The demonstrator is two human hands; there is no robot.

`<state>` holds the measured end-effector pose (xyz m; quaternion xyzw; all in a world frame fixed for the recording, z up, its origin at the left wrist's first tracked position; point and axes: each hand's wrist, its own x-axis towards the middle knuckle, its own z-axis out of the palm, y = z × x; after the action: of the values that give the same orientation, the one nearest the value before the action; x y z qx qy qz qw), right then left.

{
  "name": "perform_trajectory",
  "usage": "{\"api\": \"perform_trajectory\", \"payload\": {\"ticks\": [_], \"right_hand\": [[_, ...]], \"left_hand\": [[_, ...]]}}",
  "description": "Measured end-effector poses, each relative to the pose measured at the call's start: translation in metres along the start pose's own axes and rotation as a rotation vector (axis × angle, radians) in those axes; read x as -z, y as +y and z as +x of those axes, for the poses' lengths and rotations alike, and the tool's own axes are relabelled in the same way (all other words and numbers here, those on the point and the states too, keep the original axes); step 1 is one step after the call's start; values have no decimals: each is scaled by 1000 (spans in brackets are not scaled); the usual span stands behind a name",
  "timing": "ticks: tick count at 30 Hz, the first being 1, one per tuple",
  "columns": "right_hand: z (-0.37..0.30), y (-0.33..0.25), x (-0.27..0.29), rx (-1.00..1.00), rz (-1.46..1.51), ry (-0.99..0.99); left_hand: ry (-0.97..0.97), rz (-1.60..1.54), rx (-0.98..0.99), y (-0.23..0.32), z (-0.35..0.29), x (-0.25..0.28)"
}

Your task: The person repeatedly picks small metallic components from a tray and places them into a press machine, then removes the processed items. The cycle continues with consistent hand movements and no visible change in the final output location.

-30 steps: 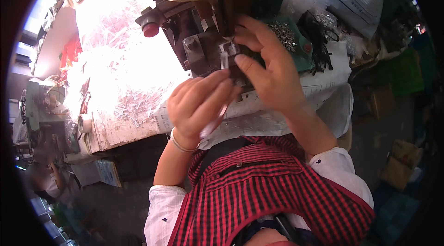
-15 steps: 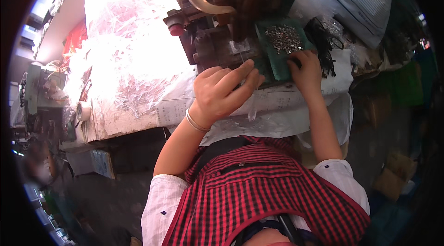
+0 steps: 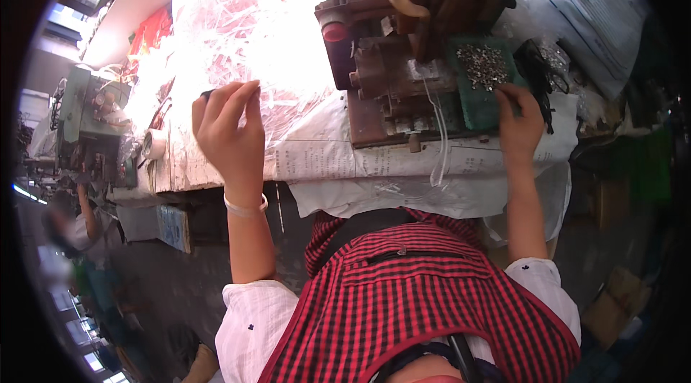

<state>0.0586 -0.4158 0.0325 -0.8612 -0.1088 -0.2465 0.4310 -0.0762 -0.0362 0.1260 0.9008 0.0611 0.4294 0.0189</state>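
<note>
My left hand (image 3: 232, 127) is raised over the near side of a bright heap of clear plastic strips (image 3: 288, 98). Its thumb and fingertips are pinched together; anything between them is lost in the glare. At the green tray (image 3: 481, 115) my right hand (image 3: 522, 125) has its thumb and forefinger bent together by the small shiny metal pieces (image 3: 482, 65). Whether a piece is caught in those fingertips is too small to see. Between the hands stands a dark bench machine (image 3: 385, 66), and a clear strip (image 3: 441, 142) droops from its front over the table edge.
A red button (image 3: 333, 30) sticks out at the machine's left. Black straps (image 3: 543, 73) and plastic bags (image 3: 601, 19) lie right of the tray. A tape roll (image 3: 154, 144) sits at the table's left edge. Farther left, another person (image 3: 75, 221) is near a green machine (image 3: 93, 113).
My left hand has moved left from the machine's front to the heap of strips. The drooping strip now shows uncovered. My right hand stays at the tray, while the whole view has shifted.
</note>
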Motion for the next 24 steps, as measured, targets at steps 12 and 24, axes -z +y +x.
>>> {"api": "perform_trajectory", "payload": {"ticks": [12,24], "right_hand": [[-17,29,1,101,-130,108],[21,-80,-9,194,357,-97]], "left_hand": [[129,-205,78,-24,-26,-92],[-213,-1050,702,7,-28,-68]]}}
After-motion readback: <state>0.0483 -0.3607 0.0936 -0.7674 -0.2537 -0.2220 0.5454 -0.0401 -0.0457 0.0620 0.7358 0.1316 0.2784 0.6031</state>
